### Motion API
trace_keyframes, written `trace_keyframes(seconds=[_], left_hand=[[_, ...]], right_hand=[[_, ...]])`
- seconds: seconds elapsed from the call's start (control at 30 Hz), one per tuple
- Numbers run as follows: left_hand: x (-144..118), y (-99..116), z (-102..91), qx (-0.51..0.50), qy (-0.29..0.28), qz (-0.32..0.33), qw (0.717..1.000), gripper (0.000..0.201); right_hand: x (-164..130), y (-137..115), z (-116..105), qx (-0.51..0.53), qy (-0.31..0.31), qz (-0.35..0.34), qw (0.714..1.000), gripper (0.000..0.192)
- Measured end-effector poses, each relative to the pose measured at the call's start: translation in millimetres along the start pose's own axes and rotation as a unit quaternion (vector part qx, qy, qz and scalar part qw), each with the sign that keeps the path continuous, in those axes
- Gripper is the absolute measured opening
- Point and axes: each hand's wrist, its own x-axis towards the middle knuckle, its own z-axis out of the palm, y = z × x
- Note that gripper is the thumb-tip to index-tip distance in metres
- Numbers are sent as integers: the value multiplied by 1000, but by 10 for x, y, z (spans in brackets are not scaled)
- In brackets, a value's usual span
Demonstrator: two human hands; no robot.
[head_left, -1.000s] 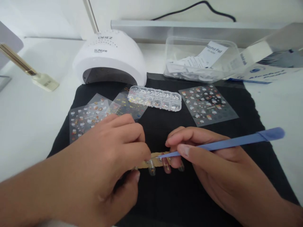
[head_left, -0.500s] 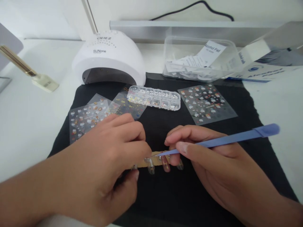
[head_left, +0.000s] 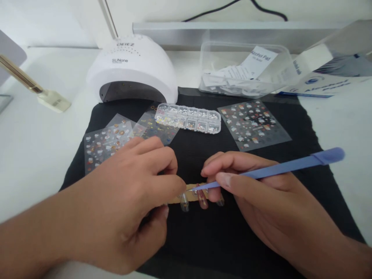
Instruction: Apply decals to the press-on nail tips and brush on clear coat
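Observation:
My right hand point(head_left: 258, 193) grips a pair of blue tweezers point(head_left: 273, 169) between thumb and fingers, with the thin tip pointing left. That tip rests at or just over a yellowish strip point(head_left: 174, 200) in front of me. Several false nails hang along the strip, among them a clear one point(head_left: 184, 202) and a reddish-brown one point(head_left: 202, 198). At the strip's left end, my left hand point(head_left: 136, 197) is closed, its index finger and thumb about the end. The exact contact there is hidden behind the fingers. Right-hand fingertips touch or cover the strip's right part.
A black cloth point(head_left: 192, 240) lies beneath. Beyond the hands are a rhinestone case point(head_left: 188, 118) and sticker sheets point(head_left: 254, 124), point(head_left: 106, 145). Behind stand a white nail lamp point(head_left: 132, 64) and a clear tub point(head_left: 244, 85) of alcohol pads. A gold-handled brush point(head_left: 35, 85) lies left.
The scene has shifted very slightly up and left in view. Both hands keep their hold, and the tweezers' tip stays by the clear nail.

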Motion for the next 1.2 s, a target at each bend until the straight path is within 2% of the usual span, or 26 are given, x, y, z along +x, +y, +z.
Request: trace_keyframes(seconds=[0.17,0.33,0.43,0.53,0.63,0.73,0.87,0.97,1.2], left_hand=[[-6,9,-6,22,-4,2,1000,10],[-10,6,4,39,5,7,999,9],[-5,-4,0,54,0,23,998,9],[-7,-10,-13,58,-1,35,998,10],[-18,-7,-23,45,13,26,999,16],[-24,-8,-16,29,20,20,999,18],[-10,-30,12,20,-7,31,999,16],[7,-39,20,7,-19,25,999,27],[0,-33,-21,-54,43,25,997,33]], right_hand=[[-14,29,-51,23,-28,-22,999,7],[9,72,-95,91,-56,-54,993,13],[37,91,-122,123,-22,-111,986,15],[75,102,-153,111,19,-186,976,19],[117,104,-176,93,34,-220,970,20],[151,100,-186,89,39,-226,969,18],[165,96,-186,92,36,-219,971,18],[163,105,-187,100,20,-226,969,17],[165,118,-200,116,-3,-241,963,20]])
